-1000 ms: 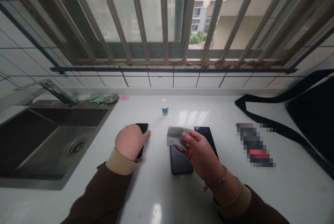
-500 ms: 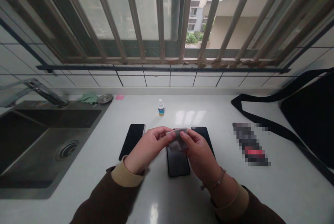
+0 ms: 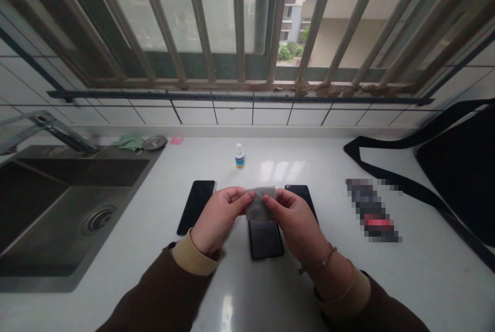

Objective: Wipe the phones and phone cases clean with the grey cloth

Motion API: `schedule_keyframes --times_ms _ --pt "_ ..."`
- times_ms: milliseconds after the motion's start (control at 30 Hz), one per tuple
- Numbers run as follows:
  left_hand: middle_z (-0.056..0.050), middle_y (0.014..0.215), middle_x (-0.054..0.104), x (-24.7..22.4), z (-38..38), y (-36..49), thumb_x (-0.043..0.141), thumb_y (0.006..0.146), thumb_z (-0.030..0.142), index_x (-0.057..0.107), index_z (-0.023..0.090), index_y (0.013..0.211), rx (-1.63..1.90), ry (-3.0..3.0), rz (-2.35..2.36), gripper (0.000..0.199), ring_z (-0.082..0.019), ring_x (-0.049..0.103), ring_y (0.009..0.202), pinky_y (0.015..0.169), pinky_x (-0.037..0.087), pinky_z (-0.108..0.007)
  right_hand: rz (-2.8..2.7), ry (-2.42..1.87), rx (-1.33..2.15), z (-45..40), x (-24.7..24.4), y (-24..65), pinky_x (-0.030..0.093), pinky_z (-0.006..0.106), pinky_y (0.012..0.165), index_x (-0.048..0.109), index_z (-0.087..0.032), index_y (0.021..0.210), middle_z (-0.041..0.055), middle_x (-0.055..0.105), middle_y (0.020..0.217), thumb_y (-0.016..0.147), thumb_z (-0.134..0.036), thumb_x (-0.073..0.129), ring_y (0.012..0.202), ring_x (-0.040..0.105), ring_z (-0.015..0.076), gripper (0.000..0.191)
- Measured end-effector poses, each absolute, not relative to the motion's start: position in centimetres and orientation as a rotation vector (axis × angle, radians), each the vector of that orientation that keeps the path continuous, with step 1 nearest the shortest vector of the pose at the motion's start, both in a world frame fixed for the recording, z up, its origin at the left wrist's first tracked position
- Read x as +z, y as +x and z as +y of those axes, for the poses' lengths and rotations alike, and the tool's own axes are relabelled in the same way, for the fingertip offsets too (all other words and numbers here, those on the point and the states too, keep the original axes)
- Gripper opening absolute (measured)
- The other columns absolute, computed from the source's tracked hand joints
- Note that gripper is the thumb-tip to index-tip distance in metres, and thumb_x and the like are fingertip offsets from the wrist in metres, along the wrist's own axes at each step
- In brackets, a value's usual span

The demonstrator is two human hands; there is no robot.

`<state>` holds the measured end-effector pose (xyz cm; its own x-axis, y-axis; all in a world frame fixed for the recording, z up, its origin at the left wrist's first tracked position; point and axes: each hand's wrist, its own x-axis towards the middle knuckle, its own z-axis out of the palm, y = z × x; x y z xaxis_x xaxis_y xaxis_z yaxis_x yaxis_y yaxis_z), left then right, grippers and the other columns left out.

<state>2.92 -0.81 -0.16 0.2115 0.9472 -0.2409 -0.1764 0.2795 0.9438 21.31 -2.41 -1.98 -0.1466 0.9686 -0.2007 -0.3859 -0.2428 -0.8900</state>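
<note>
Between both hands I hold a small grey cloth, spread out above the counter. My left hand pinches its left edge between thumb and fingers. On the right edge, my right hand has a similar pinch. Below the cloth lies a black smartphone, its far part hidden by the cloth. A second dark phone lies to the left, beside my left hand. Partly covered by my right hand, a third phone lies to the right. A small white spray bottle with a blue and orange label stands upright behind them.
At the left is a steel sink with a faucet. Near its back corner are a green cloth, a metal strainer lid and a pink slip. A black bag with a strap and a blurred-out object lie right.
The grey cloth, folded and tilted before, now hangs flatter and wider between my fingers. My left hand has shifted slightly to the right. The camera view has moved a little.
</note>
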Motion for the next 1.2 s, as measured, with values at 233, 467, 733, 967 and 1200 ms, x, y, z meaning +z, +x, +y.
schedule_keyframes --times_ms 233,467,733,967,1200 --pt "-0.005 0.08 0.073 0.3 -0.9 2.9 0.085 0.088 0.051 0.075 0.013 0.086 0.982 0.869 0.933 0.04 -0.015 0.064 0.074 0.074 0.051 -0.028 -0.766 -0.961 1.641 -2.4 -1.6 21.2 0.058 0.032 0.079 0.082 -0.019 0.1 0.0049 0.08 0.095 0.078 -0.049 0.096 0.082 0.072 0.0177 0.039" --pt "-0.005 0.08 0.072 0.7 -1.2 3.2 0.09 0.085 0.04 0.077 0.012 0.085 0.964 0.803 0.838 0.031 -0.014 0.064 0.074 0.079 0.055 -0.029 -0.707 -1.027 1.686 -2.3 -1.8 21.1 0.054 0.026 0.065 0.075 -0.02 0.108 0.0028 0.076 0.091 0.077 -0.049 0.096 0.074 0.069 0.015 0.048" --pt "-0.005 0.08 0.075 0.9 -1.0 3.0 0.091 0.083 0.04 0.079 0.012 0.09 1.03 0.712 0.986 0.031 -0.014 0.068 0.073 0.074 0.057 -0.026 -1.48 -1.104 0.827 -3.2 -1.0 21.7 0.053 0.054 0.109 0.074 -0.031 0.117 0.0102 0.073 0.123 0.09 -0.037 0.085 0.119 0.065 0.0323 0.029" --pt "-0.009 0.083 0.077 1.0 -1.1 3.0 0.085 0.088 0.044 0.079 0.011 0.093 0.994 0.71 0.927 0.034 -0.015 0.071 0.075 0.077 0.059 -0.027 -1.698 -1.046 0.82 -3.2 -0.8 21.5 0.054 0.05 0.1 0.079 -0.032 0.115 0.0076 0.076 0.113 0.096 -0.025 0.077 0.109 0.069 0.0303 0.02" --pt "-0.007 0.086 0.076 1.0 -1.3 2.8 0.089 0.084 0.041 0.079 0.013 0.09 1.026 0.775 0.911 0.031 -0.016 0.07 0.081 0.084 0.058 -0.031 -1.676 -1.035 0.848 -3.2 -0.3 21.6 0.055 0.05 0.101 0.082 -0.033 0.119 0.008 0.078 0.116 0.102 -0.032 0.072 0.11 0.071 0.0298 0.019"
